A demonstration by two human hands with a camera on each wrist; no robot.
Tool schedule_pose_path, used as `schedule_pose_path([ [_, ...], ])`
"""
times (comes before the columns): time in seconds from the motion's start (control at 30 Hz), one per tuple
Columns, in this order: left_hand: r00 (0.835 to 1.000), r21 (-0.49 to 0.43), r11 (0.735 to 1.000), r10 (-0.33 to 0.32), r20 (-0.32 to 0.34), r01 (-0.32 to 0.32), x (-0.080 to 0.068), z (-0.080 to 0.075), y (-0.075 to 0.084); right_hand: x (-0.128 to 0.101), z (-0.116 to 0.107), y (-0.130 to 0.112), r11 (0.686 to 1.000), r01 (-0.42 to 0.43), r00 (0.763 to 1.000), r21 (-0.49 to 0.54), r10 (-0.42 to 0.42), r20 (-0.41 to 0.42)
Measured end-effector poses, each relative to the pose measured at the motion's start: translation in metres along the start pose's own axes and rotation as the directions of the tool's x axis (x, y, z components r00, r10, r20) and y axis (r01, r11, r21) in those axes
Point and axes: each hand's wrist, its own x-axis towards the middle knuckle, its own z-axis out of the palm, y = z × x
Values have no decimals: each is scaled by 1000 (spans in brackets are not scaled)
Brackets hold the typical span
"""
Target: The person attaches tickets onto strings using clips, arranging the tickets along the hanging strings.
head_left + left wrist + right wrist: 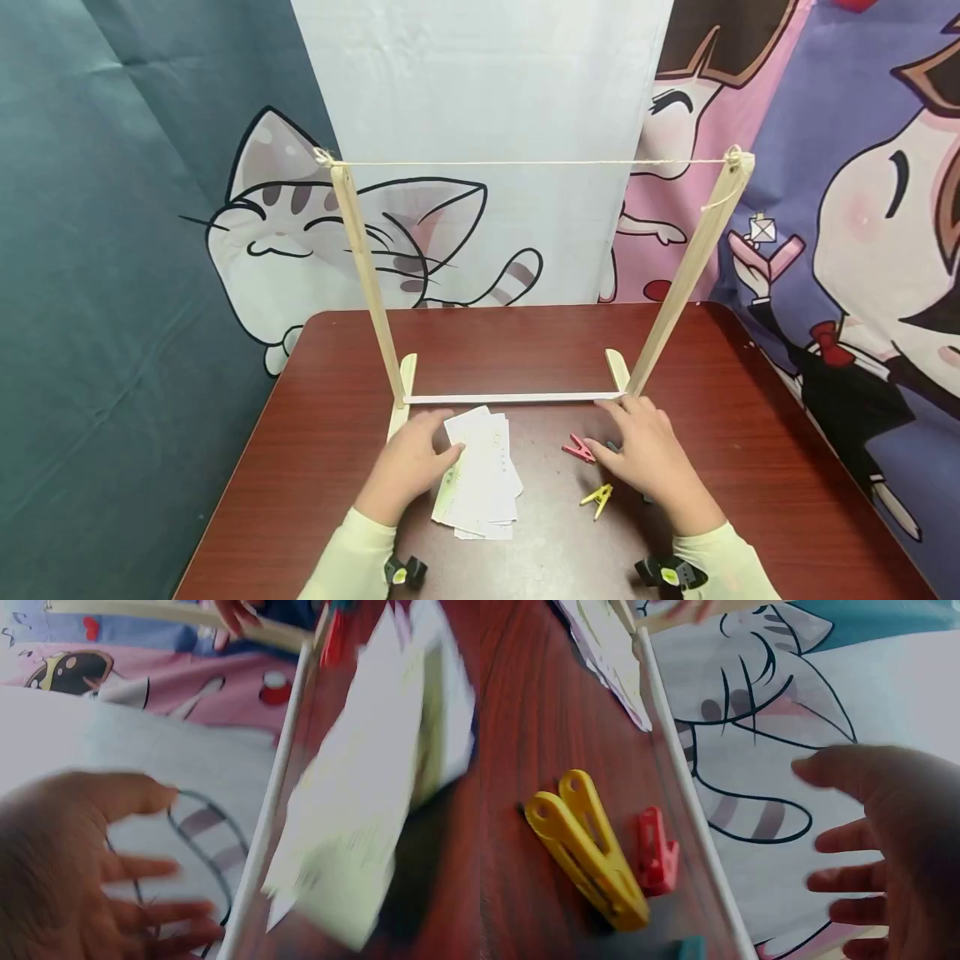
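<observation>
Dark red desk point(315, 433) with a wooden rack point(517, 397) and a string point(525, 162) strung across the top. Left hand point(408, 467) lies on the stack of paper slips point(483, 483), fingers relaxed and flat on the edge, gripping nothing. Right hand point(648, 454) rests beside the red clip point(577, 450), fingers loosely spread, and the yellow clip point(597, 498) sits just below.
</observation>
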Motion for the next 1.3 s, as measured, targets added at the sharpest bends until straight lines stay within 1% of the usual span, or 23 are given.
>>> schedule_pose_path([
  [0.07,997,-42,997,-61,41,63,0,11,5,1,9,0,1000,0,1000,24,0,6],
  [0.13,993,-45,993,-108,47,110,0,21,9,1,21,0,999,-2,1000,40,1,31],
  [0.23,986,-25,985,-169,-1,169,0,34,15,1,38,-2,1000,-18,997,26,16,75],
  [0.33,976,-24,977,-212,-44,211,-1,43,18,1,52,-4,999,-33,994,-14,34,105],
  [0.43,971,-38,973,-228,-70,226,-1,49,16,2,59,-6,998,-34,994,-46,38,104],
  [0.53,971,-60,976,-216,-105,211,0,50,13,3,62,-9,999,-31,995,-37,35,95],
  [0.6,967,-77,975,-215,-133,207,0,48,13,4,62,-10,999,-30,995,-18,31,92],
  [0.67,964,-108,975,-212,-160,196,0,47,12,4,63,-12,1000,-25,996,13,23,88],
  [0.73,958,-158,967,-228,-174,202,-1,48,10,4,65,-11,999,-16,997,50,12,71],
  [0.8,952,-225,952,-250,-175,209,-2,49,7,4,67,-10,994,-1,1000,110,-3,31],
  [0.87,948,-289,934,-267,-171,211,-2,51,3,3,66,-10,980,1,1000,199,1,-6],
  [0.9,947,-320,924,-272,-171,208,-2,51,2,3,66,-10,968,-2,1000,251,8,-24],
  [0.97,947,-379,906,-269,-174,188,-1,50,1,3,62,-11,931,-22,999,365,39,-38],
  [1.03,948,-443,882,-261,-182,158,1,49,1,4,55,-13,879,-45,997,474,66,-28],
  [1.1,947,-509,851,-260,-187,133,3,47,3,7,47,-16,827,-72,996,558,84,4],
  [1.17,945,-558,822,-261,-195,112,6,43,7,13,33,-20,758,-96,995,645,83,50],
  [1.23,942,-594,800,-261,-209,90,10,36,10,25,16,-26,706,-108,994,700,68,85],
  [1.3,938,-612,788,-257,-231,66,14,24,14,40,-5,-33,676,-113,993,728,52,106],
])
